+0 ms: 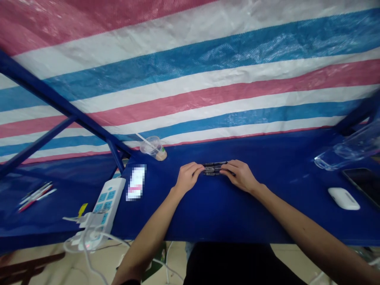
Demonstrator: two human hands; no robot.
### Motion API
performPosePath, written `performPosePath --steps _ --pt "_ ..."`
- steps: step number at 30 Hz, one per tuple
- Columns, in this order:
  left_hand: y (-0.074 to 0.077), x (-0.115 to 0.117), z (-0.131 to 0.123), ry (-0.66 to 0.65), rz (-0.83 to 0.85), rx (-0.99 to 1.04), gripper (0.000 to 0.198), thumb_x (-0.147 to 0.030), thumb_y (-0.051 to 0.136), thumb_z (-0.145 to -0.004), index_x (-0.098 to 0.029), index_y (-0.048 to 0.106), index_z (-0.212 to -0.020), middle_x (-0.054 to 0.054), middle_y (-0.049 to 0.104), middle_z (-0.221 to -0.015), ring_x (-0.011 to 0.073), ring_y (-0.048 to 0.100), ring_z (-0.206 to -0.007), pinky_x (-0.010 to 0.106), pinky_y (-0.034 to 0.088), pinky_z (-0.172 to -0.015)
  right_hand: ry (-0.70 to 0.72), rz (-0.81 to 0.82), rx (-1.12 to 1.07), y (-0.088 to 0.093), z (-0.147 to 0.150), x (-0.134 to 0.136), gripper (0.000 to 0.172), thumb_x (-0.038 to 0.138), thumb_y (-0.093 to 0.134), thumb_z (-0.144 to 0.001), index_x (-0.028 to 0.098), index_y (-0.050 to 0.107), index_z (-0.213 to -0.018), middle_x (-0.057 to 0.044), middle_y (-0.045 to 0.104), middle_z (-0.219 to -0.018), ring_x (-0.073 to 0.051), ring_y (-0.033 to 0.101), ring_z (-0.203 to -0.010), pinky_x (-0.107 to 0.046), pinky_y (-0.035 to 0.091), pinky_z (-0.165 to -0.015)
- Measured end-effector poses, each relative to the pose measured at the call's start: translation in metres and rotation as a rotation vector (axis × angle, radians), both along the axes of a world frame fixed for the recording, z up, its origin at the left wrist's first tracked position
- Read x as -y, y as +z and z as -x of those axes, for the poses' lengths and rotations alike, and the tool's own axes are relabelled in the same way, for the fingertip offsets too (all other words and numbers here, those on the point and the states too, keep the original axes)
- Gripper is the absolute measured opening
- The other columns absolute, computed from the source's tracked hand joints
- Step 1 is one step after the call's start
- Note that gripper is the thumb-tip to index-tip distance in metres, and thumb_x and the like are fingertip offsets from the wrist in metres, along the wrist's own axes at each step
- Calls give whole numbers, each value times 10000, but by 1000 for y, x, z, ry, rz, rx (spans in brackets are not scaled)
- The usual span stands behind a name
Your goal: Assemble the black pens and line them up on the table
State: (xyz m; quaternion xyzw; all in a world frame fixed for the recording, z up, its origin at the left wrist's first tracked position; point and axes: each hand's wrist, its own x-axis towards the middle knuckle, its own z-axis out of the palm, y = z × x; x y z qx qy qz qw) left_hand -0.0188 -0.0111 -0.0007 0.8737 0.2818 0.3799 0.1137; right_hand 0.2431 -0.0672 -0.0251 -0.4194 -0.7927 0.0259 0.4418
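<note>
Several dark, slim pens (211, 169) with grey clip-like parts lie side by side over the blue table, spanning the gap between my hands. My left hand (189, 176) is closed, with thumb and fingertips pinching their left ends. At the right ends, the fingers of my right hand (240, 174) are closed round the pens and hide part of them. Whether the pens rest on the tabletop or are slightly lifted, I cannot tell.
On the left are a power strip (111, 194) with plugged-in white cables, a pixelated bright rectangle (136, 183) and a plastic cup (153, 147) with a straw. More pens (36, 196) lie far left. Rightward are a white earbud case (343, 198), a phone (363, 182) and a clear container (347, 152).
</note>
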Motion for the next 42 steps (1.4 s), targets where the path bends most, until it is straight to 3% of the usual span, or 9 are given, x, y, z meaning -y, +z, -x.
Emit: performPosePath --steps 11,16,25,37,42 --pt "3 2 -2 -16 13 1 136 -217 610 -1007 -176 729 -955 44 752 -848 148 681 -721 274 528 -694 -4 61 -9 -3 -2 -2 179 347 587 -1031 222 716 -1032 -67 751 -912 -200 675 -772 -352 518 -725" --pt "0 2 -1 27 37 41 127 -237 624 -1005 -185 734 -969 44 757 -869 148 690 -738 278 533 -704 -22 93 -64 -4 -5 -1 205 371 623 -1009 229 675 -1147 -68 742 -917 -211 681 -784 -353 542 -720" --pt "-1 2 -1 31 57 61 163 -254 605 -1018 -174 736 -963 48 747 -848 147 683 -732 277 528 -686 -32 140 -117 -4 -6 -1 143 358 631 -1003 225 679 -1024 -60 744 -905 -212 685 -778 -348 536 -730" --pt "0 0 -1 29 -15 106 103 -225 637 -995 -183 728 -974 51 745 -852 165 649 -757 310 527 -710 -20 84 -165 0 -2 1 148 318 650 -994 238 755 -1063 -67 748 -924 -199 692 -788 -337 559 -725" --pt "8 3 2 -35 2 7 108 -232 629 -997 -168 708 -1034 49 721 -825 154 628 -701 298 503 -669 -39 50 -172 2 1 6 139 304 657 -992 243 768 -1048 -64 764 -903 -197 688 -761 -347 556 -716"
